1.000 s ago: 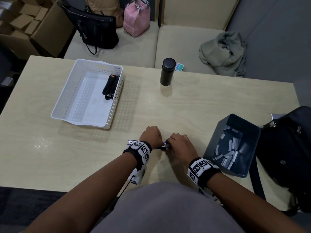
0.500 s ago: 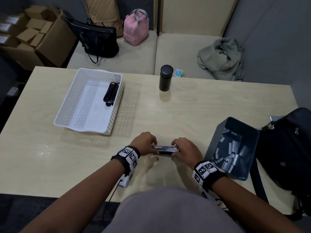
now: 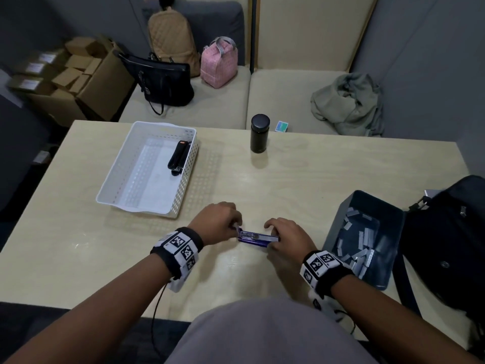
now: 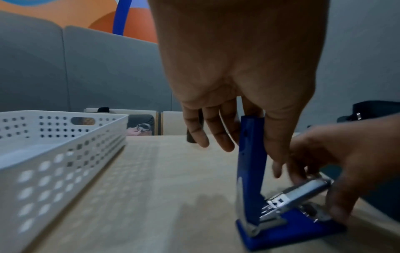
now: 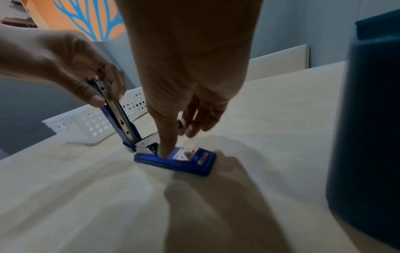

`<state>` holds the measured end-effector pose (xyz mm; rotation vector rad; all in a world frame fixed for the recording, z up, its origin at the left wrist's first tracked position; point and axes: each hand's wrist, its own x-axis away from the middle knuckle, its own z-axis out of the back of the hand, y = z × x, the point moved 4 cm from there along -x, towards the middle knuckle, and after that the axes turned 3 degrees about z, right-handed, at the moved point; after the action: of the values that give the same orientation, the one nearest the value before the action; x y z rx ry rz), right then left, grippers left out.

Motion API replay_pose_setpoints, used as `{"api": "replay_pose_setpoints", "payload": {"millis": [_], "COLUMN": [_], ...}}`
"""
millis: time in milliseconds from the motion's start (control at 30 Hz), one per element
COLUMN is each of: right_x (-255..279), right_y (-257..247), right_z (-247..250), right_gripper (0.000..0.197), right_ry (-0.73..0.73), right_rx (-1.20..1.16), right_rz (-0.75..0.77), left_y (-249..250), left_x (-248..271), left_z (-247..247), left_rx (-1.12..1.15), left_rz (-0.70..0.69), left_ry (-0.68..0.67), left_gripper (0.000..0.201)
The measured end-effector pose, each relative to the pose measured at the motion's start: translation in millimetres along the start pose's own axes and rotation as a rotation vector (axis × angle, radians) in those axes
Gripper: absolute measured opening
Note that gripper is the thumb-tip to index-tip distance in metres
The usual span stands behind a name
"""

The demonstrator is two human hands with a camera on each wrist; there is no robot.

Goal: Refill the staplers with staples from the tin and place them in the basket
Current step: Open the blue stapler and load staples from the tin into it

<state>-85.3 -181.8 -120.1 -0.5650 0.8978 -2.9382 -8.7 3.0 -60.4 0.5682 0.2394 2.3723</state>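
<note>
White perforated basket sits on the bench to the left of and beyond the blue stapler; a black stapler lies inside it, against the wall nearest the blue one. Left hand is at the blue stapler's left end, thumb & fingers pinching the hinged top cover, which is swung up nearly upright in both wrist views. The stapler's base lies flat on the bench, close to the near edge, w/ the metal staple channel exposed and tilted up a little off the base. Right hand is at the stapler's right end: thumb tip presses down on the base, and the fingers curl round the far side of the channel, gripping it. Right of the stapler, just beside the right wrist, stands the dark blue tin, open, w/ loose staple strips heaped inside. A black bag touches the tin's right side. Beyond the stapler, well apart from it, a black flask stands upright near the bench's far edge.
</note>
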Motion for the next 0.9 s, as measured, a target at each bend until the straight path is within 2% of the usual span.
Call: {"api": "replay_pose_setpoints", "payload": {"millis": [67,133,200,267,333,433,567,633,700,767,833,900], "right_x": [-5,-8,-10,-12,-14,-14,-12,-14,-22,-35,-46,-57], "right_y": [7,19,30,37,38,25,-14,-23,-33,-45,-60,-73], "right_z": [-1,-2,-1,4,10,21,14,9,10,13,18,19], "right_gripper": [0.065,0.08,0.073,0.061,0.046,0.028,0.044,0.048,0.053,0.048,0.038,0.034], "right_ry": [-0.08,-0.166,-0.184,-0.175,-0.147,-0.076,-0.379,-0.445,-0.47,-0.459,-0.439,-0.415], "right_rx": [0.004,0.055,0.064,0.037,-0.033,-0.245,-0.541,-0.677,-0.729,-0.785,-0.876,-0.952], "right_rz": [-0.063,-0.143,-0.201,-0.224,-0.249,-0.282,-0.266,-0.33,-0.347,-0.301,-0.278,-0.279], "left_y": [18,27,28,24,22,22,18,11,0,-17,-36,-54], "left_x": [-8,-17,-23,-26,-27,-28,-28,-28,-26,-23,-15,-5], "left_z": [-3,-17,-37,-57,-67,-67,-51,-39,-22,-3,14,24], "left_rx": [0.056,0.11,0.037,-0.042,-0.044,-0.058,-0.077,-0.045,0.044,0.231,0.516,0.794], "left_rz": [-0.008,0.027,0.067,0.107,0.126,0.083,-0.01,-0.051,-0.076,-0.031,0.129,0.321], "left_ry": [-0.005,-0.046,-0.134,-0.189,-0.164,-0.11,0.001,0.034,0.052,0.091,0.156,0.193], "left_gripper": [0.028,0.049,0.063,0.052,0.037,0.027,0.023,0.026,0.029,0.042,0.06,0.064]}}
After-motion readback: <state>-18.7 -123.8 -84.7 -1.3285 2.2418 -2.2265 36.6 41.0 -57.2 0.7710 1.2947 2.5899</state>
